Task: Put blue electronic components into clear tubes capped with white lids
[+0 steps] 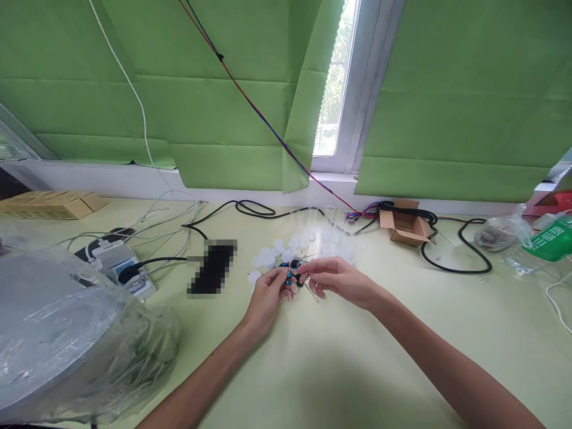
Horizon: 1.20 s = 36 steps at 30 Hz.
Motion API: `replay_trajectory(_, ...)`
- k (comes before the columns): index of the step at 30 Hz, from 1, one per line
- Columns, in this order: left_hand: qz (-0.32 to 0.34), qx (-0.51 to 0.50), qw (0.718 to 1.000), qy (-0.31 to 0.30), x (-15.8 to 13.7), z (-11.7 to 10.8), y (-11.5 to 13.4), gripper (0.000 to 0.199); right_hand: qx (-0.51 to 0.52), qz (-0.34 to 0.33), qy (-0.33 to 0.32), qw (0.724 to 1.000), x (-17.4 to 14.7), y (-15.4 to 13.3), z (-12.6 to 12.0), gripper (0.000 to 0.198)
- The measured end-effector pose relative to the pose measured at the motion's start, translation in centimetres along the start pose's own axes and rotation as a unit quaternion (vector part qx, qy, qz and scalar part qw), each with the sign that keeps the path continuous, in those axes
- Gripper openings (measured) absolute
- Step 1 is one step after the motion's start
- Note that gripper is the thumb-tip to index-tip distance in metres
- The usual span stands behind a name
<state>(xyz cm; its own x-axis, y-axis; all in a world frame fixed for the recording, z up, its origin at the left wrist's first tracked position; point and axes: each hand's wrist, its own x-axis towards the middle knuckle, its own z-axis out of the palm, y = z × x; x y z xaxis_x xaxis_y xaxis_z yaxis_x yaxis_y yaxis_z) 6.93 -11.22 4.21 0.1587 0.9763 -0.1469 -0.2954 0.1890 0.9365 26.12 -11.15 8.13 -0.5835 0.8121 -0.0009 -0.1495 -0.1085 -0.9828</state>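
My left hand (270,289) is closed in a pinch around a small shiny blue part (288,277), and a thin metal rod (290,256) sticks up at its fingertips. Just to the right, my right hand (337,279) has its fingers bent and their tips drawn together against the small parts; what they grip is too small to make out. A small black round piece (299,283) shows between the two hands, with a thin bent metal wire (314,293) below it. More blue and black bits lie behind, partly covered by the fingers.
White round caps (264,257) and clear tubes (330,221) stand or lie behind my hands. An open cardboard box (406,226) sits among black cables at the back right. A bottle (543,244) is far right, a power strip (134,277) left, and a plastic-wrapped object (80,333) front left.
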Motion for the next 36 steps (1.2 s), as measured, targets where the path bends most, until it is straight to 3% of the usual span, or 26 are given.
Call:
replay_trajectory(5, -0.001, 0.001, 1.000, -0.007, -0.1, -0.2, -0.1, 0.030, -0.100, -0.036, 0.055, 0.993, 0.1, 0.0, 0.1, 0.027)
replay_trajectory(10, 0.007, 0.017, 1.000, -0.008, -0.2, 0.0, 0.0, 0.032, -0.210, -0.097, 0.134, 0.964, 0.4, 0.7, 0.6, 0.023)
replay_trajectory(16, 0.021, 0.043, 0.999, -0.006, -0.4, 0.3, 0.0, 0.035, -0.249, -0.120, 0.176, 0.945, 0.3, 0.9, 1.4, 0.032)
replay_trajectory(36, 0.028, 0.090, 0.995, -0.020, -0.7, 0.6, -0.3, 0.032, -0.236, -0.121, 0.157, 0.951, 0.6, 1.7, 1.7, 0.031)
